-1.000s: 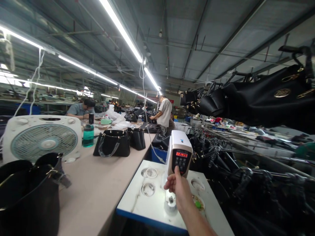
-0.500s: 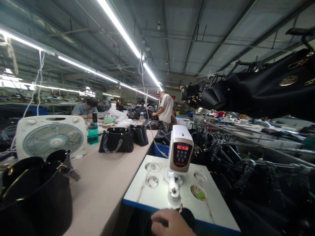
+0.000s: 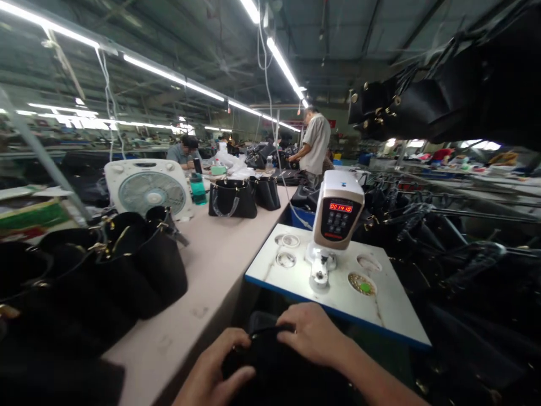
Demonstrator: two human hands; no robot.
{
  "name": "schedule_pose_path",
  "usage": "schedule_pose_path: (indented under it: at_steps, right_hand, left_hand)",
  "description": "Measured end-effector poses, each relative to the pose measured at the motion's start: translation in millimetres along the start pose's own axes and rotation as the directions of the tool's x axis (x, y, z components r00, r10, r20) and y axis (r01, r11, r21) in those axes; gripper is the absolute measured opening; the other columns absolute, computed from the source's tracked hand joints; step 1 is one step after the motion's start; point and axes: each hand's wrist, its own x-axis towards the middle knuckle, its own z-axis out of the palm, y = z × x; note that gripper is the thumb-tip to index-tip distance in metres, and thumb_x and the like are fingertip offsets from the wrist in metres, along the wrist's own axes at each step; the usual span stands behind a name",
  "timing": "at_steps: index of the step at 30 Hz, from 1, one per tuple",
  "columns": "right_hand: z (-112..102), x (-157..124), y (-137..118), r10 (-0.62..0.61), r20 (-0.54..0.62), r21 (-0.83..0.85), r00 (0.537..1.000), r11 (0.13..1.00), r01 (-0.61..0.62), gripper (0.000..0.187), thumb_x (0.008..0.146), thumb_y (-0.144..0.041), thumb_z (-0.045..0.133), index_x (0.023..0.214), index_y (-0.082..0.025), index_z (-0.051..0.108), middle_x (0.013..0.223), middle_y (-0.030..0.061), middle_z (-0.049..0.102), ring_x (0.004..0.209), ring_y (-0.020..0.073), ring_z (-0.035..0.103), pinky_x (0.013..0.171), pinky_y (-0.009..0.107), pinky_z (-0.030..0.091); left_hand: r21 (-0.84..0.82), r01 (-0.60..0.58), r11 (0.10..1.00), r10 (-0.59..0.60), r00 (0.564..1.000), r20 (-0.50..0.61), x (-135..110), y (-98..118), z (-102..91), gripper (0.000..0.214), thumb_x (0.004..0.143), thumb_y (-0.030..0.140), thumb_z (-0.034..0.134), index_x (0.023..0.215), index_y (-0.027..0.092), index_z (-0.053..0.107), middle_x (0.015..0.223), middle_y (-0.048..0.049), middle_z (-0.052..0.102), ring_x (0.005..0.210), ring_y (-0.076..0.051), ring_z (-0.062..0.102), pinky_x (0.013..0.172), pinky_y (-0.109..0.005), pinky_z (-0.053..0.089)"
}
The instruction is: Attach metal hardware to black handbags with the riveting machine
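Observation:
A black handbag (image 3: 274, 366) is low in front of me, at the near side of the machine table. My right hand (image 3: 310, 332) pinches its upper edge, fingers closed on the dark material. On the other side of the bag, my left hand (image 3: 220, 361) grips the edge between curled fingers and thumb. The lower part of the bag runs into shadow and out of view. Just beyond the hands stands a white riveting machine (image 3: 340, 208) with a red lit counter, set on a white table top (image 3: 270, 254) with a blue edge.
Several black handbags (image 3: 143, 265) stand on the long table (image 3: 211, 276) at left, near a white box fan (image 3: 147, 189) and a teal bottle (image 3: 197, 190). More bags (image 3: 422, 107) hang at right. Round cups of small metal parts (image 3: 362, 283) sit in the machine top. Co-workers (image 3: 315, 141) are farther back.
My view has swung left and down. The right hand has gone from the machine table's front edge to the bag's upper edge. My left hand has come into view, gripping the bag.

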Motion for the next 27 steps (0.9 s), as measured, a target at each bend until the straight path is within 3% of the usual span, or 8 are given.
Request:
schedule_pose_path:
  at_steps: [3,5,8,13,17,22,25,27]
  right_hand:
    - [-1,-7,-9,0.023,0.015,0.032,1.0,0.999,-0.024,0.015,0.091,-0.021,0.071,0.094,-0.026,0.085,0.086,0.002,0.078,0.081,0.0204,0.069,0.075,0.031,0.044]
    - [-3,-10,-14,0.024,0.027,0.023,0.999,0.999,-0.025,0.017,0.091,-0.018,0.07,0.094,-0.025,0.085,0.085,0.0022,0.077,0.08,0.0205,0.069,0.075,0.032,0.044]
    - [-9,-14,-19,0.016,0.049,0.018,0.999,1.0,-0.017,0.017,0.09,-0.017,0.071,0.091,-0.026,0.085,0.081,0.001,0.076,0.077,0.0197,0.068,0.072,0.032,0.044]
    - [-11,-28,-32,-0.024,0.108,0.018,0.994,1.0,0.022,0.021,0.092,-0.018,0.07,0.102,-0.029,0.084,0.091,-0.0002,0.08,0.085,0.0215,0.073,0.078,0.032,0.049]
    - [15,-47,-49,-0.061,-0.058,0.029,0.996,0.998,0.063,0.033,0.089,-0.017,0.067,0.119,-0.023,0.079,0.113,0.0069,0.081,0.1,0.0283,0.075,0.094,0.039,0.056]
    - [40,-53,-66,-0.277,-0.307,-0.022,0.91,0.958,0.285,0.063,0.076,-0.008,0.053,0.138,-0.007,0.066,0.086,0.0105,0.075,0.071,0.025,0.072,0.063,0.035,0.058]
    - [36,-48,-63,-0.325,-0.395,-0.045,0.859,0.941,0.335,0.058,0.078,-0.005,0.046,0.13,-0.01,0.071,0.076,0.0074,0.07,0.061,0.0205,0.065,0.058,0.032,0.055]
    - [33,-45,-56,-0.33,-0.363,-0.004,0.871,0.936,0.353,0.055,0.081,-0.007,0.048,0.13,-0.014,0.072,0.074,0.0055,0.069,0.057,0.0185,0.062,0.058,0.031,0.054]
  left_hand:
    - [-0.008,0.189,0.982,-0.189,0.978,-0.092,-12,11,14.8,0.04,0.073,0.029,0.078,0.11,0.023,0.063,0.104,-0.0034,0.072,0.1,-0.027,0.066,0.088,-0.034,0.052]
    - [0.0,0.225,0.974,-0.224,0.97,-0.094,-15,18,19.8,0.038,0.078,0.031,0.076,0.112,0.022,0.062,0.103,-0.0023,0.071,0.096,-0.024,0.066,0.084,-0.033,0.05]
    - [0.07,0.191,0.979,-0.187,0.98,-0.063,-17,21,20.8,0.022,0.084,0.032,0.072,0.103,0.022,0.066,0.094,-0.0001,0.07,0.084,-0.021,0.064,0.074,-0.031,0.045]
    - [0.243,0.014,0.97,0.03,0.983,-0.179,-14,17,17.2,0.007,0.091,0.025,0.061,0.096,0.022,0.065,0.091,-0.0013,0.068,0.08,-0.018,0.065,0.071,-0.029,0.045]
    - [0.286,-0.112,0.952,0.214,0.909,-0.357,-3,26,9.8,0.011,0.09,0.019,0.057,0.097,0.022,0.065,0.092,-0.0016,0.07,0.08,-0.017,0.067,0.072,-0.028,0.048]
    - [0.251,-0.128,0.96,0.254,0.775,-0.579,8,48,-7.8,0.006,0.088,0.019,0.063,0.092,0.021,0.067,0.085,0.0005,0.068,0.077,-0.016,0.064,0.072,-0.026,0.048]
    - [0.271,-0.075,0.96,0.227,0.774,-0.591,8,53,-20.8,0.009,0.085,0.018,0.065,0.092,0.021,0.07,0.086,0.0001,0.069,0.078,-0.016,0.064,0.073,-0.027,0.046]
    - [0.31,-0.029,0.95,0.209,0.798,-0.566,3,52,-29.3,0.013,0.083,0.015,0.065,0.092,0.022,0.073,0.087,-0.0016,0.07,0.08,-0.017,0.064,0.073,-0.028,0.045]
